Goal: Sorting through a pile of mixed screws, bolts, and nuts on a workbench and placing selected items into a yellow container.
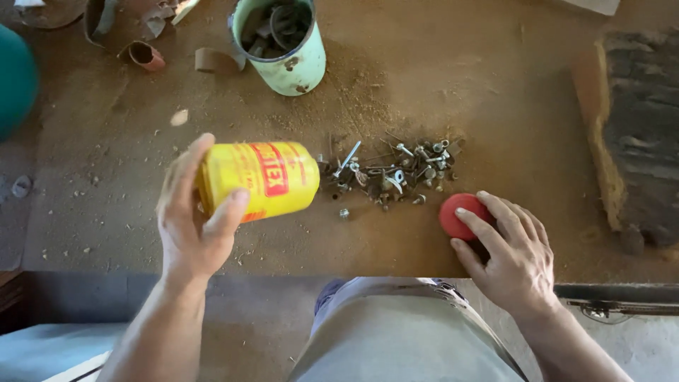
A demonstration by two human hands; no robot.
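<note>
The left hand (192,223) is wrapped around a yellow tin can (258,180), held on its side just above the tabletop (495,92), thumb across the near face and fingers curled behind the base end. The can carries a red label panel with pale lettering; its mouth end points right, toward a heap of screws and bolts (392,173) lying on the dusty brown surface just beside it. What is inside the can cannot be seen.

The right hand (511,255) rests on the tabletop with its fingers closed over a round red lid (458,214), which lies near the front edge, to the right of the heap.

At the back stands a pale green enamel mug (290,60), chipped on its side, holding dark metal pieces. Left of it lie a curl of brown tape (214,60) and a small rusty tube (145,55). A rough dark wood block (633,134) sits at the right edge, and a teal rounded object (14,78) shows at the far left.
</note>
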